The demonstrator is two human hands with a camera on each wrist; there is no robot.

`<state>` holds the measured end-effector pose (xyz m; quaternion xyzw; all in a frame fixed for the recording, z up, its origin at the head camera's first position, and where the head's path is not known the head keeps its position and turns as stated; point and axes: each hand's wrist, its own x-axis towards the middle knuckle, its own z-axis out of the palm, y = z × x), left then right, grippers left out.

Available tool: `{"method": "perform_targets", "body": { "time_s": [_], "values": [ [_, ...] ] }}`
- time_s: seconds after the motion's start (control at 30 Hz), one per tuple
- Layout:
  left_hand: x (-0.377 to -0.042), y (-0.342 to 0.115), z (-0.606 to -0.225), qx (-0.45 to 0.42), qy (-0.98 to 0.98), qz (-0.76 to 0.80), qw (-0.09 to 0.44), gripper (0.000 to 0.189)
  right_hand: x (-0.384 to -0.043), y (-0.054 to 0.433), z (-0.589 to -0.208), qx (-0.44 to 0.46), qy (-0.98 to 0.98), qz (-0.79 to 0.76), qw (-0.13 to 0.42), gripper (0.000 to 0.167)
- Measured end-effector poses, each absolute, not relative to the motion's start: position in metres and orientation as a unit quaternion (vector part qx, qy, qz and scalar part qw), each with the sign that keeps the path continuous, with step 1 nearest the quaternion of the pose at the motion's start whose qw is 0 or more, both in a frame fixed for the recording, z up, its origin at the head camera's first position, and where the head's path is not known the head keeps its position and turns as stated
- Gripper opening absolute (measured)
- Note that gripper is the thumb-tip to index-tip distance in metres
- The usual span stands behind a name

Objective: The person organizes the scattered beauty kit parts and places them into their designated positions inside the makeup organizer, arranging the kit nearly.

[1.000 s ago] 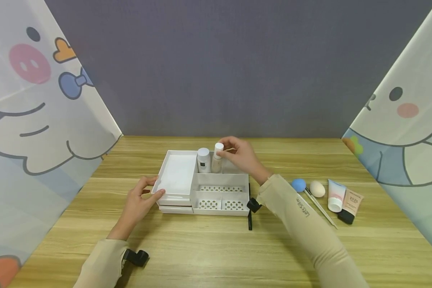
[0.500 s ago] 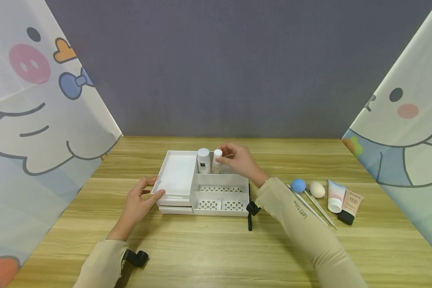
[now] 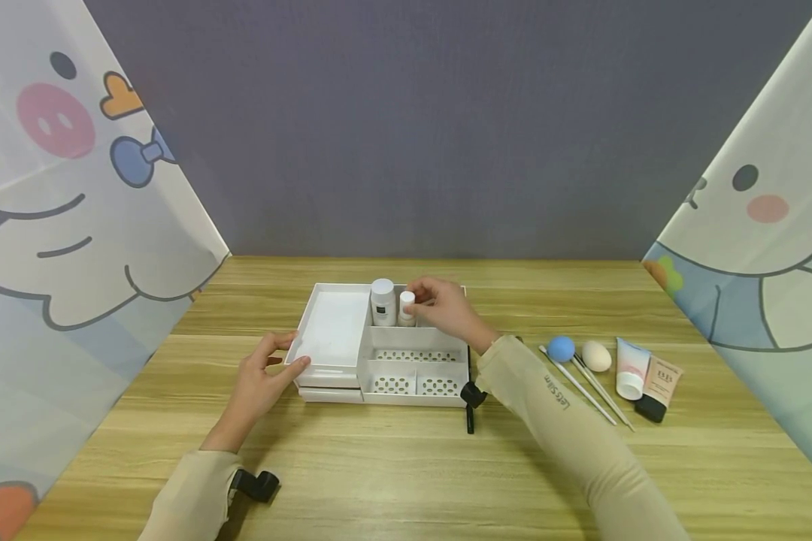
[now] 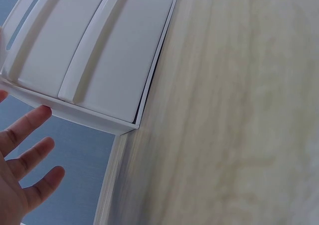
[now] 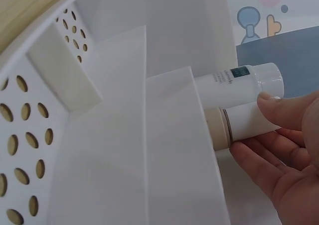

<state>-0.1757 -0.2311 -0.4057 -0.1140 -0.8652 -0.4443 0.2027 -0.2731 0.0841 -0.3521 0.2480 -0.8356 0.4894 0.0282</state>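
A white plastic organizer (image 3: 331,327) sits mid-table, with drawers at its left front and compartments at the right. My left hand (image 3: 260,383) rests at its front left corner, thumb by the front rim; in the left wrist view its spread fingers (image 4: 31,121) lie along the side wall. My right hand (image 3: 446,308) pinches a small beige bottle by its white cap (image 5: 246,121), between thumb and fingertips. The bottle's lower part is hidden in the back compartment. Right beside it stands a larger white bottle (image 3: 383,302) with dark print.
To the right lie a blue ball-shaped sponge (image 3: 561,349), a cream egg-shaped sponge (image 3: 596,356), thin sticks (image 3: 585,391), a white-pink tube (image 3: 631,368) and a beige tube (image 3: 660,383) with a black cap. A thin black stick (image 3: 470,419) lies at the organizer's right edge.
My right hand has lowered the beige bottle deeper into the back compartment, beside the white bottle. A white stick by the blue sponge has come out from behind the right sleeve. The left hand stays put.
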Motion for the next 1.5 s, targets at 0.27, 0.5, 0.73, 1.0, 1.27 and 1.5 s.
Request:
{"method": "perform_targets", "body": {
  "time_s": [0.27, 0.5, 0.73, 1.0, 1.27, 1.5],
  "values": [
    [-0.176, -0.231, -0.406, -0.116, -0.864, -0.446, 0.202, 0.029, -0.274, 0.084, -0.354, 0.247, -0.842, 0.480, 0.017, 0.025],
    [-0.176, -0.230, -0.405, -0.115, -0.864, -0.446, 0.201, 0.028, -0.275, 0.084, -0.354, 0.247, -0.838, 0.486, 0.008, 0.025],
    [-0.176, -0.231, -0.406, -0.117, -0.865, -0.443, 0.203, 0.030, -0.275, 0.085, -0.353, 0.242, -0.839, 0.488, 0.003, 0.028],
    [-0.176, -0.230, -0.405, -0.115, -0.865, -0.445, 0.202, 0.030, -0.277, 0.088, -0.348, 0.242, -0.838, 0.488, 0.025, 0.031],
    [-0.176, -0.231, -0.406, -0.115, -0.862, -0.450, 0.203, 0.031, -0.276, 0.102, -0.335, 0.231, -0.837, 0.493, 0.050, 0.031],
    [-0.176, -0.230, -0.405, -0.117, -0.860, -0.450, 0.208, 0.031, -0.275, 0.120, -0.331, 0.219, -0.829, 0.511, 0.054, 0.031]
  ]
}}
